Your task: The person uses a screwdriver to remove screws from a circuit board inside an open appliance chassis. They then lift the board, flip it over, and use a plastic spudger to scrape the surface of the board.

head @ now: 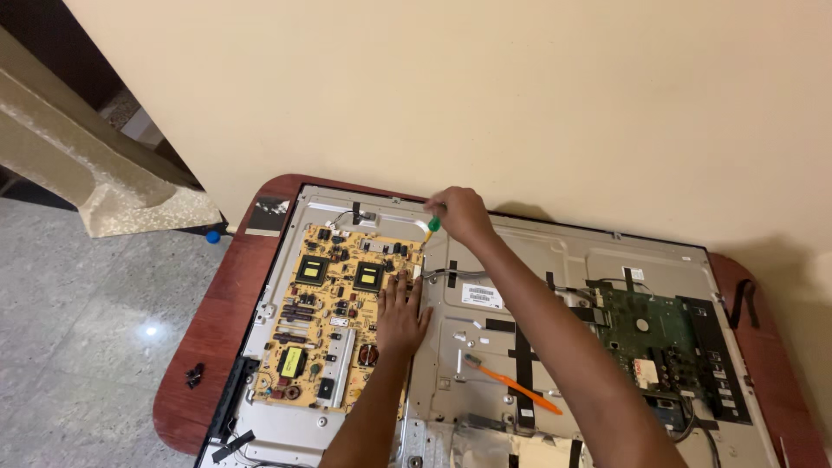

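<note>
A flat panel's metal back [555, 260] lies face down on a reddish-brown table [217, 321]. A yellow circuit board [334, 321] full of components sits on its left part, a green circuit board [659, 338] on its right. My left hand [400, 314] rests flat, fingers spread, on the yellow board's right edge. My right hand [459, 215] reaches to the board's far right corner and grips a screwdriver with a green handle [432, 225], its tip pointing down at the board.
An orange-handled tool [511, 383] lies on the metal back near the middle. Small black screws [194, 375] sit at the table's left edge. A cream wall stands just behind the table; grey stone floor lies to the left.
</note>
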